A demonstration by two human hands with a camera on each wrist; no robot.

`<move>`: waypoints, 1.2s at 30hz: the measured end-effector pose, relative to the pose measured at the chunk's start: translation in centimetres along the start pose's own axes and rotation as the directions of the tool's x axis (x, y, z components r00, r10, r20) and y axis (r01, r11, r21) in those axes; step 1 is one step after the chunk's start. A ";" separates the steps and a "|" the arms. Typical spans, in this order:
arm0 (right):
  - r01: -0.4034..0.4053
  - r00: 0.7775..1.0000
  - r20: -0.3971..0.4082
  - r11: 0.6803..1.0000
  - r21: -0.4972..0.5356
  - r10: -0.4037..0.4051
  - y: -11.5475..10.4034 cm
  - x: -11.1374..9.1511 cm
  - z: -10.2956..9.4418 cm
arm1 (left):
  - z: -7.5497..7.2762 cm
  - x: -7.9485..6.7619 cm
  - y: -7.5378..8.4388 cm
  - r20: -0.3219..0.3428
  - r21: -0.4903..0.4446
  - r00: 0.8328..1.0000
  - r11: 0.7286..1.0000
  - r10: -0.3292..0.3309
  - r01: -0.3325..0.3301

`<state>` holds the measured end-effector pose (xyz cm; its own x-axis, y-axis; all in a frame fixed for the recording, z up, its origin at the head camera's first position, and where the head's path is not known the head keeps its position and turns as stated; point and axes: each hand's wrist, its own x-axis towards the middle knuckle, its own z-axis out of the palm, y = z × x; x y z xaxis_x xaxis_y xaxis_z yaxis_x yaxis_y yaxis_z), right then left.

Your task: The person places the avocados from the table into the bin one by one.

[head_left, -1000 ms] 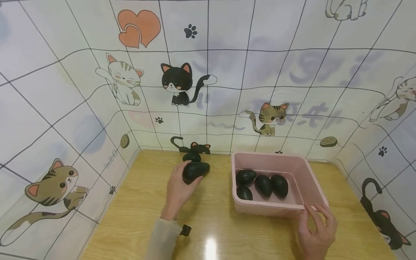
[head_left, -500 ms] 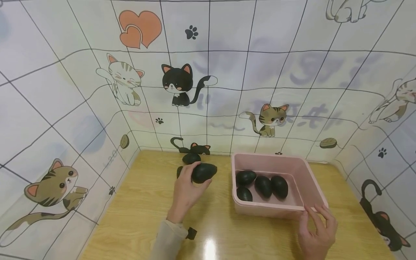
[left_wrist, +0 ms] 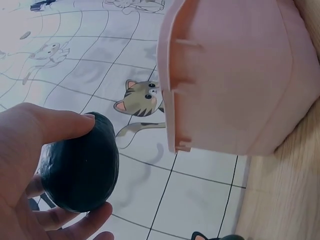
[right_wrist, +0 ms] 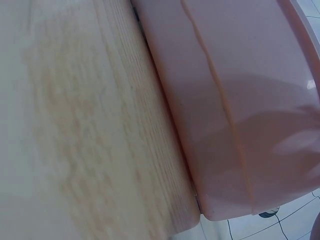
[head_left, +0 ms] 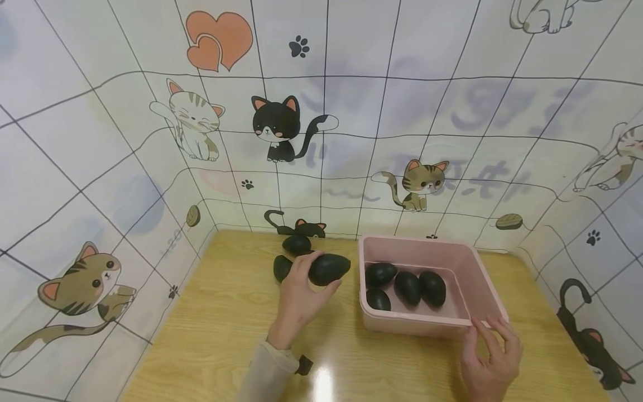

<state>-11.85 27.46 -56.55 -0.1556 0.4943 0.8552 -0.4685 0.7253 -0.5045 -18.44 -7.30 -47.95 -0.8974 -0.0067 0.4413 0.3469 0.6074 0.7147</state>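
My left hand (head_left: 303, 298) holds a dark green avocado (head_left: 329, 269) between thumb and fingers, above the table and left of the pink plastic bin (head_left: 417, 319). In the left wrist view the thumb lies over the avocado (left_wrist: 82, 167) and the fingers curl beneath it, beside the outer wall of the bin (left_wrist: 225, 85). At the bin's front right corner, my right hand (head_left: 489, 357) grips the rim with thumb and fingertips. Several avocados (head_left: 408, 288) lie inside the bin, toward its left. Two more avocados sit behind the left hand, one farther back (head_left: 296, 244) and one partly covered (head_left: 282, 269).
The wooden table (head_left: 216, 324) meets a wall sheet (head_left: 346, 156) printed with cats and grid lines at the back and sides. A small black piece (head_left: 303, 365) shows beside the left sleeve (head_left: 268, 371). The right wrist view shows the bin's side (right_wrist: 200, 100) against the tabletop (right_wrist: 90, 125).
My left hand has moved right toward the bin with the avocado, uncovering another avocado behind it. The right hand stays at the bin's corner.
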 end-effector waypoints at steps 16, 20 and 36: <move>-0.008 1.000 0.017 1.000 -0.004 0.008 0.4 -0.3 -0.5 | 1.6 0.0 2.3 0.035 -0.013 0.996 0.997 0.081 -0.081; -0.008 1.000 0.027 1.000 -0.006 0.008 0.0 -0.1 -0.5 | 2.1 -0.2 3.0 0.061 -0.023 0.993 0.994 0.104 -0.103; 0.018 1.000 0.017 1.000 0.011 -0.018 -2.1 1.0 0.1 | 4.0 0.0 4.9 0.091 -0.010 0.982 0.986 0.165 -0.165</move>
<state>-11.14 26.37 -54.63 -0.1623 0.4730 0.8660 -0.4807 0.7286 -0.4880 -17.84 -1.15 -46.63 -0.8489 0.1662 0.5017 0.4928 0.5920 0.6377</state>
